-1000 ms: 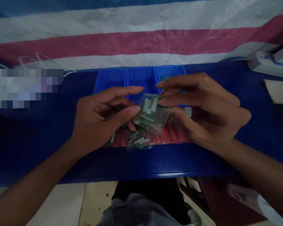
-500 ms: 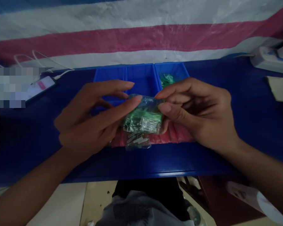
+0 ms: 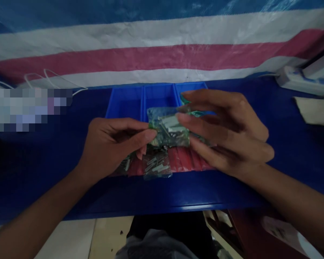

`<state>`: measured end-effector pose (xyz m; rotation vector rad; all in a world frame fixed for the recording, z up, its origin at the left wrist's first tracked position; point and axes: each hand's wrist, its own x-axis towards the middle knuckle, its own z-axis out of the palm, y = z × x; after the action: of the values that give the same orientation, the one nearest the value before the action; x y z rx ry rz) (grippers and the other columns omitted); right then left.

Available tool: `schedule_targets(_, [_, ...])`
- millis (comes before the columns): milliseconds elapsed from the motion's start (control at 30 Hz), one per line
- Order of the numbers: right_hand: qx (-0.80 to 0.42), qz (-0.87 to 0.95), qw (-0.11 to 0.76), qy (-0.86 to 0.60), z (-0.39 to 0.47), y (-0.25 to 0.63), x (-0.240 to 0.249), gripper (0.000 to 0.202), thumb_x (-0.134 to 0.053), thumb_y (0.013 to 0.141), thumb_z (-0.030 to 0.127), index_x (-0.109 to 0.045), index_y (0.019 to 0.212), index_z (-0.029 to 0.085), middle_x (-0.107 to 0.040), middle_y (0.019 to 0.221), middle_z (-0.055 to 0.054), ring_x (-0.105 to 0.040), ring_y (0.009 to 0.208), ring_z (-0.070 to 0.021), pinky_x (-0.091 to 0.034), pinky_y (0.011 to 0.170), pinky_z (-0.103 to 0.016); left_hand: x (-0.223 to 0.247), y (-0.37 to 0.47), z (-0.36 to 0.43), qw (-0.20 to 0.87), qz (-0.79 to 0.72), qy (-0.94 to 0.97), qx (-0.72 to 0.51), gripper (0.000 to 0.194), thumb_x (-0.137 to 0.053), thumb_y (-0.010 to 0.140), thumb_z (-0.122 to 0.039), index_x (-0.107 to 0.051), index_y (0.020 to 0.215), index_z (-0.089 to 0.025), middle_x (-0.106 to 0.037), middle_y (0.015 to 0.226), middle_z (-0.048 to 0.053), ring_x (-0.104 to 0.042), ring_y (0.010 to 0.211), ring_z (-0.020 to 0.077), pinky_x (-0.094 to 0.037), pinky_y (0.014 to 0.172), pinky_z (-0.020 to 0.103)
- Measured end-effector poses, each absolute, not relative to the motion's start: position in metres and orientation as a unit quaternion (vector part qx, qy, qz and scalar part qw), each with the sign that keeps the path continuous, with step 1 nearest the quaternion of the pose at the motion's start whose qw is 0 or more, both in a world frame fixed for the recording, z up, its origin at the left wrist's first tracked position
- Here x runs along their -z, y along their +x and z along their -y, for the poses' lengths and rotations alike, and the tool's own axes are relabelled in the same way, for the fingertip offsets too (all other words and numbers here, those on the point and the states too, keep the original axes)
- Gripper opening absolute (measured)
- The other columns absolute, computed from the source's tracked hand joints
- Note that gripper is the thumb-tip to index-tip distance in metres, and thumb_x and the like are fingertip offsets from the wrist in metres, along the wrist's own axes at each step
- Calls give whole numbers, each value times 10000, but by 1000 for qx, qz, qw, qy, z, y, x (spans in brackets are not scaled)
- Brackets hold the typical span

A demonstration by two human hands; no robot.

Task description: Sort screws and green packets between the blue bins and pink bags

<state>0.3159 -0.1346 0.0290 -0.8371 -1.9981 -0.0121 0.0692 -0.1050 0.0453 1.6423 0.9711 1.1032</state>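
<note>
A small clear plastic bag [image 3: 166,131] with white plugs, metal pins and a green part hangs above the blue table. My left hand [image 3: 119,144] pinches its left edge between thumb and forefinger. At the right edge, my right hand [image 3: 226,129] has its fingers spread, one fingertip over the bag's upper corner; these fingers are slightly blurred. Beneath lies another clear bag [image 3: 158,167] of similar white and metal pieces, on a row of red packets [image 3: 180,160]. One more bag of pieces [image 3: 126,164] is partly hidden under my left hand.
Behind the hands stand a left blue bin [image 3: 125,102], a middle blue bin [image 3: 160,94] and a right bin [image 3: 191,86] holding green pieces, partly covered by my right hand. A power strip [image 3: 304,81] and a beige pad [image 3: 314,110] are on the right. White cables [image 3: 52,77] run at the left.
The held bag has been turned, so its white pieces now face me. My left hand has closed on its left edge. My right fingers have spread from their pinch. The view has tilted up slightly.
</note>
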Motion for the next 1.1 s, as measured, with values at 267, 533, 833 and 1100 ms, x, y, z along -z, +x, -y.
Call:
schedule_targets(267, [-16, 756, 509, -412, 117, 327, -35, 227, -712, 1030, 225, -785, 1194, 364, -827, 1009, -5, -799, 893, -266, -678, 832, -484, -46, 62, 101, 447, -386, 673, -446, 204, -784, 985, -425, -884, 937, -254, -761, 704, 16, -671, 547, 147, -587, 508, 241])
schedule_targets(533, [-108, 698, 411, -577, 63, 375, -11, 150, -732, 930, 320, -812, 1042, 262, -790, 815, -46, -745, 762, -285, -546, 669, -405, -44, 57, 94, 399, -431, 662, -466, 218, -770, 979, -379, -874, 853, -235, -738, 684, 8, -649, 562, 115, -573, 565, 212])
schedule_targets(833, [-9, 793, 340, -506, 58, 379, 2, 113, -733, 956, 320, -845, 967, 300, -813, 995, -77, -730, 1004, -342, -587, 924, -582, -44, 59, 92, 380, -428, 678, -462, 241, -743, 977, -338, -857, 790, -236, -749, 695, 10, -651, 558, 113, -541, 531, 208])
schedule_targets(1100, [11, 873, 303, -382, 93, 376, -43, 240, -617, 1067, 345, -785, 912, 270, -766, 770, -29, -717, 649, -213, -523, 619, -375, -43, 60, 90, 376, -426, 674, -473, 172, -768, 959, -347, -875, 875, -243, -746, 688, 4, -648, 547, 110, -549, 525, 203])
